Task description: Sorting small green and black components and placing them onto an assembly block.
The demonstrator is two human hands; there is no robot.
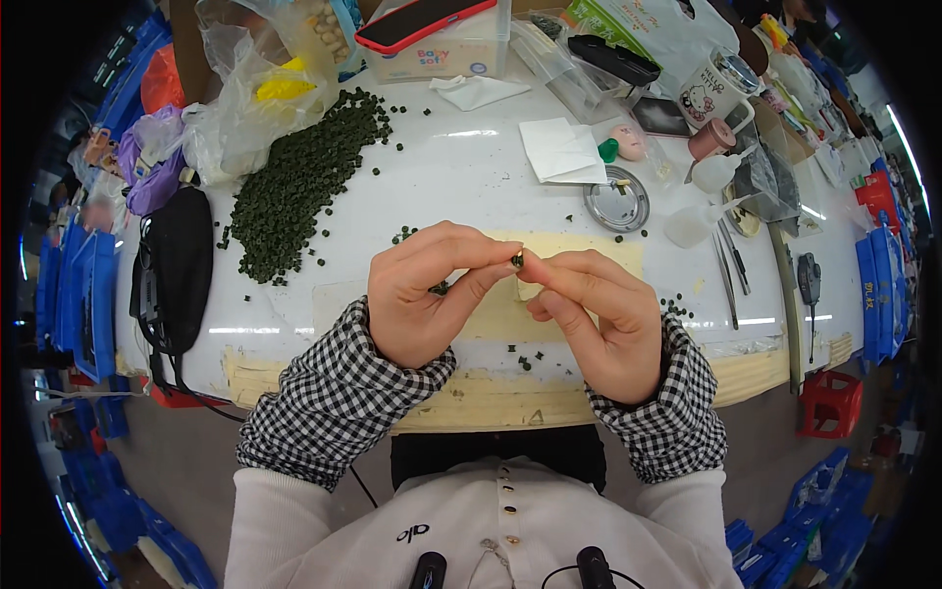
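Observation:
My left hand [424,291] and my right hand [610,324] meet over the middle of the table, fingertips almost touching. Between them they pinch a small dark green part [517,261] with a gold-coloured bit at its top; its exact kind is too small to make out. More dark green pieces [440,288] show by the curled fingers of my left hand. A few loose ones [525,361] lie on the table below my hands, and others [675,306] lie beside my right wrist. To the left spreads a large heap of the same dark green pieces [294,191].
A round metal lid [616,204] and white paper sheets [561,152] lie beyond my right hand. Tweezers [728,275], squeeze bottles [692,226] and a white mug [716,93] stand or lie on the right. A black pouch [175,270] and plastic bags [245,108] occupy the left.

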